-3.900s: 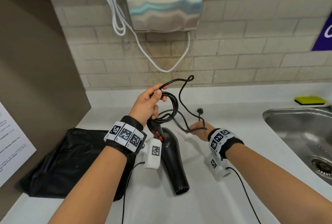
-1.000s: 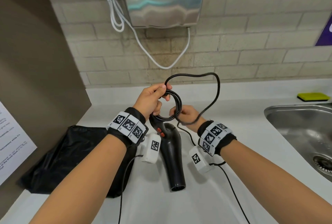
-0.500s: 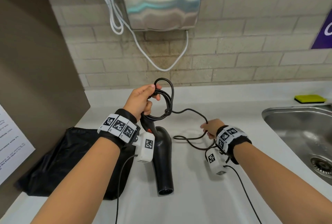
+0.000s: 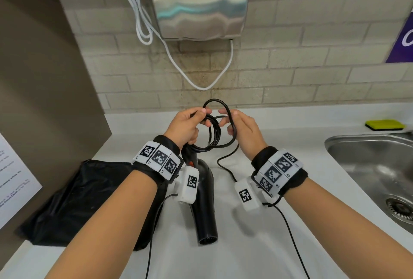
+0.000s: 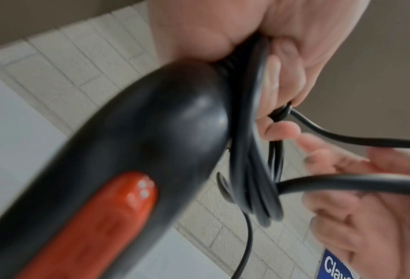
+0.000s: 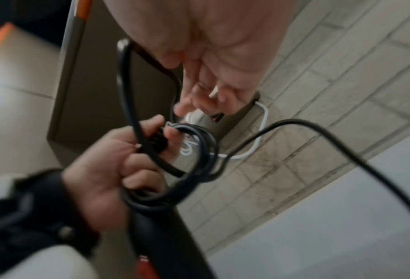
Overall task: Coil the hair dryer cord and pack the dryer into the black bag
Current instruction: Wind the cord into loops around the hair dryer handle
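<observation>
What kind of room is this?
Probably a shared washroom or pantry: a steel hand dryer hangs on the tiled wall above a white counter, with a steel sink and a yellow sponge beside it.

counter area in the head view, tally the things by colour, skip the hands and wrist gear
black: 3, hair dryer, its cord, bag
silver: 2, hand dryer, sink
white: 1, hand dryer cable
yellow-green: 1, sponge
total: 7

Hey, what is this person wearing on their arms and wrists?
Bare forearms, no sleeves. Each wrist has a black strap carrying a band of white tiles with black square-code markers. A white camera box with its own marker hangs under each wrist, trailing a thin black cable.
</observation>
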A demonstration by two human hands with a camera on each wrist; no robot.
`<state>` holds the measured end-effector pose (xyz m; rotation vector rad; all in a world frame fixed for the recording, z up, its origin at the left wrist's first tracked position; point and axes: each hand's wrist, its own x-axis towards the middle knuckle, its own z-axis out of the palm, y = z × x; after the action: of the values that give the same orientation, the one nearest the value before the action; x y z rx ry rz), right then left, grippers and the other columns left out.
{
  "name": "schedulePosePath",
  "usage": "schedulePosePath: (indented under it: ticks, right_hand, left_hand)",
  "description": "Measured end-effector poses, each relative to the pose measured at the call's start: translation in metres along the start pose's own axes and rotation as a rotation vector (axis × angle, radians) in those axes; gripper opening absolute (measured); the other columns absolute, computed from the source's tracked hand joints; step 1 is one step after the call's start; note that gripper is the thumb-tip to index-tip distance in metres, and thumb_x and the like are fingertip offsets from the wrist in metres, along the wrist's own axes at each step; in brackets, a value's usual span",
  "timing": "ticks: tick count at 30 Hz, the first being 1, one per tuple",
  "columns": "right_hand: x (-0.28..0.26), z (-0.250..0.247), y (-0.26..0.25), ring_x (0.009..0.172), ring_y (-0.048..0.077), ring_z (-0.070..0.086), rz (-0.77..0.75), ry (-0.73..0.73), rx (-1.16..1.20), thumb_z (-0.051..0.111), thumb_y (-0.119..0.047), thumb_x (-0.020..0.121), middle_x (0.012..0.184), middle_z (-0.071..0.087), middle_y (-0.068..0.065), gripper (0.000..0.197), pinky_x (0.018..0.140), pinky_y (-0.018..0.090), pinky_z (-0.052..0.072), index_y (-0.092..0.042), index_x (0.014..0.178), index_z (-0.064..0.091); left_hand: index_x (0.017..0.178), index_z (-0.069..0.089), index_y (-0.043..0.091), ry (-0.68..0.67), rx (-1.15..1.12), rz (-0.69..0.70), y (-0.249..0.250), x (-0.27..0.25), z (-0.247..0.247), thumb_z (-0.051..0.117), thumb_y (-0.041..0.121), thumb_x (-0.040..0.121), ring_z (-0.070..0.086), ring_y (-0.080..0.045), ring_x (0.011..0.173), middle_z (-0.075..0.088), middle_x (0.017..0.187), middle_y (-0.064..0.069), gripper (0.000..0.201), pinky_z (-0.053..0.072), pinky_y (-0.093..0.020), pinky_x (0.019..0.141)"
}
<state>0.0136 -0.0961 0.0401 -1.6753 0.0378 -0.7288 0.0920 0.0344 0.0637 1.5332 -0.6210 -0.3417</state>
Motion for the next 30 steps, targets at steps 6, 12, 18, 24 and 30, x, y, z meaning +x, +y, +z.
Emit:
schedulePosePath:
  ticks: [6,12,18,24,30]
  right_hand:
    - [-0.003,0.007,-0.012,0.041,0.0,0.039,0.065,-0.107,0.099,0.05,-0.003,0.091,0.064,0.052,0.004,0.015,0.042,0.011,0.031,-0.008,0.082,0.062]
    - [-0.006,0.016,0.007,0.056,0.014,0.051,0.084,-0.051,-0.23,0.067,-0.002,0.079,0.062,0.054,0.006,0.011,0.055,0.024,0.046,-0.005,0.072,0.059]
    - [-0.003,0.015,-0.004,0.065,0.011,0.056,-0.096,0.029,-0.291,0.064,0.001,0.079,0.095,0.05,-0.016,0.059,0.064,0.014,0.049,-0.02,0.131,0.045]
    - [-0.004,0.019,-0.001,0.065,0.007,0.055,-0.286,0.106,-0.247,0.059,-0.009,0.084,0.081,0.053,-0.015,0.014,0.064,0.028,0.052,-0.004,0.092,0.069]
    - [-0.005,0.026,0.005,0.06,-0.008,0.052,-0.19,0.085,-0.185,0.071,0.003,0.074,0.067,0.053,-0.004,0.009,0.058,0.006,0.041,0.0,0.069,0.063]
  left_hand:
    - [0.09,0.059,0.014,0.002,-0.031,-0.009,0.0,-0.001,-0.004,0.038,0.022,0.1,0.023,-0.005,0.028,0.057,0.066,-0.001,0.025,0.02,-0.013,0.033]
    - [0.087,0.061,0.014,-0.025,-0.074,-0.013,0.0,-0.004,0.001,0.039,0.021,0.1,0.023,-0.006,0.028,0.06,0.065,-0.002,0.026,0.021,-0.014,0.033]
    - [0.095,0.061,0.015,-0.039,-0.037,0.006,0.0,-0.003,0.001,0.036,0.022,0.1,0.025,-0.006,0.028,0.056,0.068,-0.002,0.026,0.022,-0.015,0.032]
    - [0.087,0.062,0.013,-0.019,-0.003,0.03,-0.002,-0.001,0.0,0.037,0.025,0.1,0.025,-0.006,0.029,0.055,0.07,-0.003,0.03,0.022,-0.015,0.033]
    - [0.084,0.063,0.021,0.014,0.051,0.026,-0.001,-0.004,0.003,0.043,0.031,0.098,0.026,-0.007,0.029,0.059,0.073,-0.002,0.026,0.024,-0.017,0.034]
